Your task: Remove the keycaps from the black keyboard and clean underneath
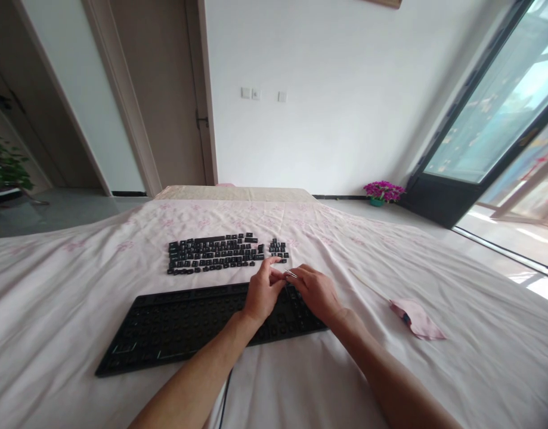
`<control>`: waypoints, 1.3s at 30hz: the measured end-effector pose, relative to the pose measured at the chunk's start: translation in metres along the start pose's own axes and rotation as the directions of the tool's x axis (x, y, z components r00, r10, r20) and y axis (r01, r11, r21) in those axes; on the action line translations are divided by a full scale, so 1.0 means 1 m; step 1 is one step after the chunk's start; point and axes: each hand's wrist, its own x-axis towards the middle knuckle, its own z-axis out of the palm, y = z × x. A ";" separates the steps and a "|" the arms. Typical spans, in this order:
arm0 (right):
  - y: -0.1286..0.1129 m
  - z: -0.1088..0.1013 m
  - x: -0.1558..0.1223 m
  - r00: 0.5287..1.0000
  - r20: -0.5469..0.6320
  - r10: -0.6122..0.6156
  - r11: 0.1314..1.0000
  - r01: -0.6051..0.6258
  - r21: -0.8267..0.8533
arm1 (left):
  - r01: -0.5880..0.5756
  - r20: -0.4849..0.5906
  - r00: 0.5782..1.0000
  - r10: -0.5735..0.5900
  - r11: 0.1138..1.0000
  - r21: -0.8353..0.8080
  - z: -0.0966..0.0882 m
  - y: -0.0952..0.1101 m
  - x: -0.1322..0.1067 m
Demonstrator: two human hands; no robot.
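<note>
head view: i see black plastic keycaps (211, 255) lined up beyond the long black keyboard (179, 325)
keyboard: mostly stripped; number block (302, 313) seemingly remaining
right hand (317, 290): clamped on thin silver tool (290, 273)
left hand (263, 290): beside tool, grip unclear

My right grip (317, 292) hides part of the keyboard (188, 325).
It covers some of the metal tool (290, 273); whether my left grip (263, 291) holds anything, I can't tell. The loose keys (215, 251) are too small to read; the cable (226, 399) leaves the bottom edge.
</note>
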 end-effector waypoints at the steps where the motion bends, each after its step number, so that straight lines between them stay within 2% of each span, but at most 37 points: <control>1: 0.000 0.002 0.000 1.000 0.008 0.003 1.000 -0.003 -0.024 | 0.003 0.000 1.000 -0.003 1.000 -0.023 0.000 -0.001 0.000; 8: -0.002 0.000 -0.001 0.997 0.070 0.016 0.994 -0.009 -0.110 | 0.058 -0.030 0.998 -0.058 0.998 -0.019 -0.001 -0.002 0.001; 11: 0.010 -0.006 0.006 0.998 0.049 0.035 0.996 -0.031 -0.082 | 0.083 0.001 0.997 -0.083 0.996 0.012 -0.005 0.004 0.001; 14: 0.038 -0.012 0.028 0.987 0.025 0.159 0.987 -0.159 -0.026 | -0.033 0.095 0.995 0.010 0.971 0.239 -0.015 0.013 0.000; 16: 0.059 -0.014 0.047 0.964 0.000 0.264 0.964 -0.264 -0.028 | -0.143 0.189 0.980 0.065 0.888 0.436 -0.023 0.018 -0.003; 18: 0.079 -0.012 0.067 0.933 0.003 0.359 0.932 -0.359 -0.047 | -0.182 0.243 0.969 0.047 0.801 0.571 -0.031 0.019 -0.007; 21: 0.099 -0.002 0.093 0.907 0.003 0.422 0.904 -0.421 -0.074 | -0.185 0.272 0.962 -0.002 0.728 0.661 -0.039 0.015 -0.013; 25: 0.116 0.016 0.120 0.893 -0.006 0.450 0.889 -0.449 -0.086 | -0.217 0.295 0.956 0.011 0.702 0.678 -0.043 0.006 -0.019; 30: 0.131 0.031 0.143 0.897 0.000 0.442 0.893 -0.440 -0.097 | -0.210 0.286 0.958 0.008 0.699 0.683 -0.042 0.005 -0.018; 39: 0.141 0.042 0.146 0.906 0.059 0.419 0.908 -0.416 -0.055 | -0.209 0.289 0.957 0.002 0.696 0.687 -0.042 0.006 -0.016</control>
